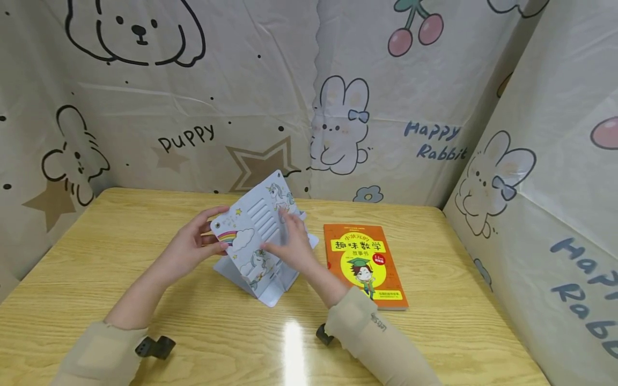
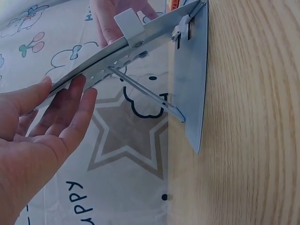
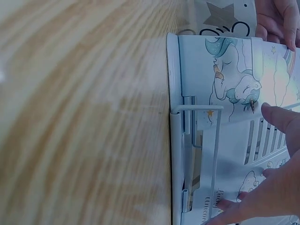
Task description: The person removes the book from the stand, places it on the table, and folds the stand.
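Note:
A white metal book stand (image 1: 263, 228) with unicorns, clouds and a rainbow printed on it stands on the table, its panel tilted up. My left hand (image 1: 193, 244) grips the panel's left edge, thumb on the printed face and fingers behind, as the left wrist view (image 2: 42, 117) shows. Over the front face, my right hand (image 1: 294, 241) lies with thumb and fingers spread, fingertips at the panel beside the slots. Behind the panel, a wire support leg (image 2: 145, 91) runs down to the base plate (image 2: 190, 89). A wire page holder (image 3: 215, 154) crosses the lower front.
An orange book (image 1: 362, 268) with a cartoon figure lies flat on the wooden table (image 1: 425, 343), right of the stand and close to my right forearm. A patterned cloth (image 1: 270, 80) hangs behind the table and along its sides.

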Demonstrator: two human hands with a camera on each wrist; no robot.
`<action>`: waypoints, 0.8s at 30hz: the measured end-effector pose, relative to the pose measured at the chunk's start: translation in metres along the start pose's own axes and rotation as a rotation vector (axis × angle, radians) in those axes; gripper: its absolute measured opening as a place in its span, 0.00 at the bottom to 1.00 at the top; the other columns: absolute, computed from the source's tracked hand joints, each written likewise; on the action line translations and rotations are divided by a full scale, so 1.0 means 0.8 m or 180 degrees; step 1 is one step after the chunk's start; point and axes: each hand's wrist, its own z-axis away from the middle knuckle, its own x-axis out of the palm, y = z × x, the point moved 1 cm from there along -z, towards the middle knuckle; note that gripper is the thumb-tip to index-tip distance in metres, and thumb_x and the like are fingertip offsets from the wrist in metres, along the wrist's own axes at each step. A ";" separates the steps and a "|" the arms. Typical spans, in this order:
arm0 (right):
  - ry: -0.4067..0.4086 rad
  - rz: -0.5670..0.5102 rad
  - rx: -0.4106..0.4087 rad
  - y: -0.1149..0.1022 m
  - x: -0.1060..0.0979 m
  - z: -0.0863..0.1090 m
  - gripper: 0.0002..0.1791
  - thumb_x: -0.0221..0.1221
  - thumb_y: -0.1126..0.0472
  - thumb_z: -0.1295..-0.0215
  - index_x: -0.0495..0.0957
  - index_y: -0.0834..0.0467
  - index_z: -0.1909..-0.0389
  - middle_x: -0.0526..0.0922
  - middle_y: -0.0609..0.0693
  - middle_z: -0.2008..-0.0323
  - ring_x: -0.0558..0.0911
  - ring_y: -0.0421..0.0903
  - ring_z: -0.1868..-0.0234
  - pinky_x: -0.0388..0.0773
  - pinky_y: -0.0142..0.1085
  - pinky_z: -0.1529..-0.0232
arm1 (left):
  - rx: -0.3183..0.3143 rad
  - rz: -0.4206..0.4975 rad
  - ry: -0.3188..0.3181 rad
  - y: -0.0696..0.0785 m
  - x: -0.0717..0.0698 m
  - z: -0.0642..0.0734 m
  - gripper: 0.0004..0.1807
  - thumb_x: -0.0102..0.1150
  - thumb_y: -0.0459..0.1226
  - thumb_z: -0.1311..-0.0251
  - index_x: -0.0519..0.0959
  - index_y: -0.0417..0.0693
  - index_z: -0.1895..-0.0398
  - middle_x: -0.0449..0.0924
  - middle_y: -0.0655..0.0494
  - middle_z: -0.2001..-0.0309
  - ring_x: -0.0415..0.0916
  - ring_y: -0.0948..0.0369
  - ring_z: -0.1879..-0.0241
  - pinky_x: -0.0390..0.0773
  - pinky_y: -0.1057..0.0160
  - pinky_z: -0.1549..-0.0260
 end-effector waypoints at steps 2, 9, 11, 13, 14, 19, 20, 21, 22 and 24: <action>0.0010 0.0016 0.0034 0.000 0.001 0.000 0.51 0.70 0.51 0.49 0.51 0.47 0.27 0.50 0.61 0.29 0.57 0.61 0.31 0.61 0.57 0.35 | 0.0044 0.0012 0.0017 0.001 0.001 0.000 0.37 0.60 0.28 0.42 0.57 0.48 0.30 0.69 0.37 0.48 0.79 0.62 0.59 0.84 0.62 0.63; 0.0028 0.0006 0.0084 -0.001 0.003 0.000 0.51 0.69 0.51 0.49 0.51 0.46 0.27 0.48 0.61 0.29 0.55 0.64 0.31 0.59 0.62 0.37 | 0.0065 0.0044 0.0084 0.003 0.006 0.002 0.37 0.58 0.26 0.41 0.57 0.47 0.30 0.68 0.39 0.48 0.79 0.63 0.59 0.84 0.63 0.63; 0.0025 0.0015 0.0080 0.000 0.003 0.000 0.51 0.70 0.51 0.49 0.51 0.45 0.27 0.48 0.61 0.28 0.55 0.64 0.31 0.59 0.62 0.37 | 0.0068 0.0058 0.0088 0.004 0.008 0.002 0.37 0.58 0.26 0.41 0.57 0.47 0.30 0.68 0.37 0.48 0.79 0.63 0.59 0.84 0.63 0.63; 0.0016 0.0018 0.0068 0.000 0.002 -0.001 0.51 0.70 0.51 0.49 0.52 0.45 0.27 0.48 0.60 0.28 0.55 0.64 0.31 0.59 0.62 0.37 | 0.0063 0.0072 0.0088 0.005 0.010 0.003 0.37 0.58 0.26 0.42 0.57 0.47 0.30 0.68 0.36 0.47 0.79 0.62 0.60 0.83 0.63 0.63; 0.0011 0.0027 0.0060 0.000 0.002 -0.001 0.51 0.70 0.51 0.49 0.52 0.45 0.27 0.48 0.60 0.29 0.55 0.64 0.31 0.59 0.62 0.37 | 0.0069 0.0078 0.0090 0.005 0.010 0.003 0.37 0.58 0.26 0.41 0.56 0.47 0.29 0.68 0.35 0.47 0.79 0.62 0.60 0.83 0.63 0.63; -0.0037 0.0073 0.0037 0.002 0.000 -0.003 0.51 0.70 0.51 0.50 0.52 0.45 0.27 0.48 0.60 0.29 0.56 0.63 0.32 0.61 0.61 0.37 | 0.0075 0.0102 0.0105 0.006 0.014 0.005 0.37 0.58 0.26 0.41 0.56 0.46 0.30 0.68 0.33 0.47 0.79 0.61 0.59 0.83 0.63 0.63; -0.0048 0.0078 0.0032 0.002 -0.001 -0.003 0.51 0.70 0.51 0.49 0.52 0.45 0.27 0.48 0.59 0.29 0.57 0.63 0.32 0.61 0.60 0.37 | 0.0079 0.0110 0.0108 0.006 0.014 0.006 0.37 0.58 0.26 0.41 0.56 0.46 0.30 0.68 0.33 0.46 0.79 0.61 0.59 0.83 0.63 0.63; -0.0061 0.0080 0.0037 0.003 -0.001 -0.003 0.51 0.70 0.51 0.49 0.51 0.44 0.27 0.48 0.59 0.28 0.56 0.62 0.31 0.61 0.60 0.37 | 0.0070 0.0115 0.0112 0.006 0.015 0.006 0.36 0.58 0.26 0.41 0.56 0.46 0.30 0.68 0.33 0.46 0.79 0.61 0.59 0.83 0.63 0.63; -0.0075 0.0082 0.0032 0.003 -0.001 -0.003 0.51 0.70 0.51 0.49 0.51 0.44 0.27 0.48 0.59 0.28 0.56 0.62 0.31 0.61 0.60 0.36 | 0.0068 0.0110 0.0118 0.005 0.015 0.007 0.36 0.58 0.26 0.41 0.56 0.46 0.30 0.68 0.33 0.46 0.79 0.61 0.59 0.83 0.63 0.63; -0.0098 0.0084 0.0026 0.004 -0.002 -0.003 0.51 0.70 0.51 0.49 0.51 0.43 0.27 0.48 0.59 0.28 0.56 0.62 0.31 0.61 0.59 0.36 | 0.0064 0.0111 0.0133 0.005 0.017 0.007 0.36 0.57 0.25 0.41 0.57 0.46 0.30 0.68 0.33 0.46 0.79 0.60 0.60 0.83 0.63 0.63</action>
